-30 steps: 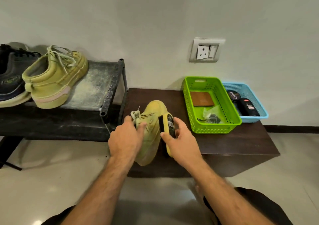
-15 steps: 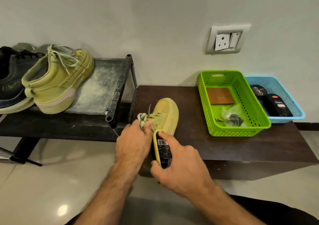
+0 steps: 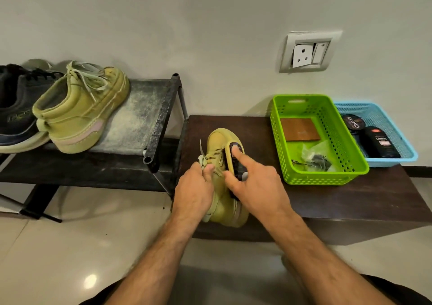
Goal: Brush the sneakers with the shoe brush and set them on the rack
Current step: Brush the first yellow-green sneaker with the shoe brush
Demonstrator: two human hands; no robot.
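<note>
Fingers [image 3: 208,172] of my left hand [image 3: 192,192] pinch the olive sneaker [image 3: 222,141] at its laces on the tabletop [image 3: 327,199], right hand [image 3: 254,185] grips the shoe brush [image 3: 236,162] against its side, matching sneaker [image 3: 79,112] already on rack [image 3: 140,115].

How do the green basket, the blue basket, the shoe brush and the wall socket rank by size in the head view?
1. green basket
2. blue basket, partly hidden behind the green one, so unsure
3. wall socket
4. shoe brush, mostly covered by the right hand

Olive sneaker [image 3: 223,141]; green basket [image 3: 278,141]; blue basket [image 3: 408,141].
</note>
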